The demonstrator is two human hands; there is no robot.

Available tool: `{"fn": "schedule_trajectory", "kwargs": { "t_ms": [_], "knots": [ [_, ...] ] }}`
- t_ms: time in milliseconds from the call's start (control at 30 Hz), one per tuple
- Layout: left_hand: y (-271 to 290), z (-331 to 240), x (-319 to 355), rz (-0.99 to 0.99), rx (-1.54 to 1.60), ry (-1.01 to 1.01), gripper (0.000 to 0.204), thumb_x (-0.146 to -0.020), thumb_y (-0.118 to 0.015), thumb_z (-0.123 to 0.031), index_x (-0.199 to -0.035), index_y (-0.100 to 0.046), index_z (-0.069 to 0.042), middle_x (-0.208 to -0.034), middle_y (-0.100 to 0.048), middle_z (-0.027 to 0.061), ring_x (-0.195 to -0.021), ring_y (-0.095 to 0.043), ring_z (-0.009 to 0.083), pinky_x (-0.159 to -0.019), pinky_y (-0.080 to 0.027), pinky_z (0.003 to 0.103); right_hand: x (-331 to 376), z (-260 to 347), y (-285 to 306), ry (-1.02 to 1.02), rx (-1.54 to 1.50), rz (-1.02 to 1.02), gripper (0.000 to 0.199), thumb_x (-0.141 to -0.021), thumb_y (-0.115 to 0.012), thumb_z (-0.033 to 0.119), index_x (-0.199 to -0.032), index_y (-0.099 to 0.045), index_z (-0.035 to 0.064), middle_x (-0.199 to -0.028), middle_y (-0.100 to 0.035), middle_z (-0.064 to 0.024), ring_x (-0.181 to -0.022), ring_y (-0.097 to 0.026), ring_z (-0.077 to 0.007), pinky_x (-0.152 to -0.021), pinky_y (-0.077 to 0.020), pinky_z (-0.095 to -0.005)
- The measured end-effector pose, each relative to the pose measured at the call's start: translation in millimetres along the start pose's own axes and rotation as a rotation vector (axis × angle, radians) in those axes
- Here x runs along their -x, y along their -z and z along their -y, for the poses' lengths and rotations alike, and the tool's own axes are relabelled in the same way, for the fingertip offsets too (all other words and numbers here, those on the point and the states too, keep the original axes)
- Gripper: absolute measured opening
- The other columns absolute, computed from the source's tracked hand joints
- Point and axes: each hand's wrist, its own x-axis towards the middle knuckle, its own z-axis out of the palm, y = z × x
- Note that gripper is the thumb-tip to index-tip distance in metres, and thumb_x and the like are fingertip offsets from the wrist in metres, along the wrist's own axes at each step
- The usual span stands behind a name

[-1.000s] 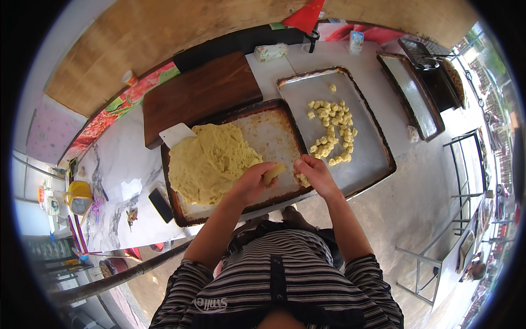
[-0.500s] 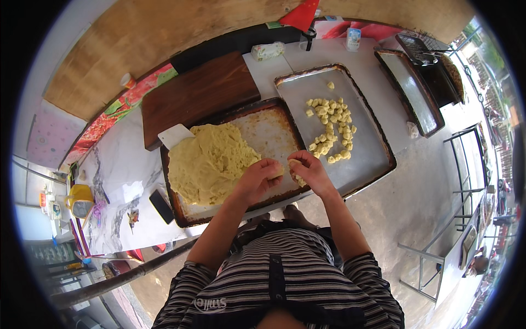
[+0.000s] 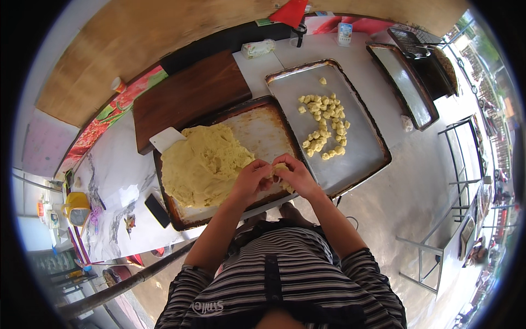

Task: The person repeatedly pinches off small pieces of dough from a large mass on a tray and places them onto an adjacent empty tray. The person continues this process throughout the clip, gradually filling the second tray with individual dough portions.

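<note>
My left hand [image 3: 251,180] and my right hand [image 3: 297,176] meet over the near right part of a stained baking tray [image 3: 268,127]. A piece of pale yellow dough [image 3: 281,168] is pinched between their fingers, and more of it hangs below the right fingers. Just left of my left hand, a large lump of the same dough [image 3: 200,167] fills the tray's left side. A white scraper [image 3: 167,139] rests against the lump's far left edge. On a second metal tray [image 3: 359,145] to the right lie several small dough pieces [image 3: 324,109], loosely clustered.
Behind the dough tray lies a dark wooden board [image 3: 192,101]. To its left, a phone [image 3: 158,210] rests on the marbled tabletop. A tissue pack [image 3: 258,49] and a light blue carton [image 3: 344,34] stand at the back. Another tray [image 3: 402,82] is at the far right.
My hands have come together; a gap between them showed before, with dough in each. The whole scene has shifted slightly left in view. The dough lump and small pieces look unchanged.
</note>
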Motion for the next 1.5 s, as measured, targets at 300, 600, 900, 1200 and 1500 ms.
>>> {"fn": "schedule_trajectory", "kwargs": {
  "t_ms": [300, 600, 900, 1200, 1500],
  "knots": [
    [43, -6, 15, -0.188, 0.284, -0.195, 0.015, -0.089, -0.056, -0.004, -0.104, -0.056, -0.001, -0.088, -0.063, 0.0079, -0.070, -0.056, 0.0133, -0.063, -0.046, 0.026, -22, -101, 147, -0.087, -1.096, -0.586, 0.058, -0.098, -0.039, 0.042, -0.120, -0.043, -0.0118, -0.111, -0.058, -0.0212, -0.103, -0.059, -0.0309, -0.087, -0.0530, -0.0322],
    [102, -17, 35, -0.819, -0.510, -0.534, 0.018, -0.085, -0.065, -0.013, -0.098, -0.062, -0.001, -0.089, -0.063, 0.0049, -0.082, -0.061, 0.0140, -0.074, -0.049, 0.027, -117, -105, 35, -0.225, -0.374, -0.355, 0.029, -0.093, -0.053, 0.027, -0.103, -0.064, 0.0015, -0.106, -0.067, -0.0100, -0.099, -0.063, -0.0214, -0.089, -0.0484, -0.0300],
    [109, -11, 26, -0.719, -0.584, -0.566, 0.021, -0.081, -0.065, -0.004, -0.101, -0.060, -0.001, -0.096, -0.054, 0.0084, -0.079, -0.056, 0.0147, -0.067, -0.049, 0.024, -241, -79, -78, -0.163, 0.649, -0.033, 0.046, -0.086, -0.056, 0.046, -0.102, -0.069, 0.0053, -0.091, -0.069, -0.0155, -0.087, -0.065, -0.0286, -0.078, -0.0488, -0.0352],
    [112, -3, 14, -0.705, -0.662, -0.613, 0.020, -0.078, -0.065, -0.003, -0.097, -0.059, -0.004, -0.091, -0.050, 0.0078, -0.067, -0.050, 0.0151, -0.060, -0.044, 0.026, -202, -62, -73, -0.225, 0.546, 0.100, 0.047, -0.085, -0.060, 0.046, -0.104, -0.069, 0.0045, -0.087, -0.069, -0.0105, -0.078, -0.064, -0.0212, -0.072, -0.0488, -0.0344],
    [105, 2, 16, -0.730, -0.732, -0.576, 0.027, -0.083, -0.066, -0.013, -0.107, -0.059, -0.003, -0.099, -0.056, 0.0113, -0.082, -0.056, 0.0195, -0.072, -0.048, 0.030, -90, -60, -71, 0.028, 0.236, -0.147, 0.036, -0.087, -0.063, 0.015, -0.119, -0.061, -0.0003, -0.098, -0.068, -0.0065, -0.086, -0.061, -0.0102, -0.076, -0.0484, -0.0260]
  ]
}}
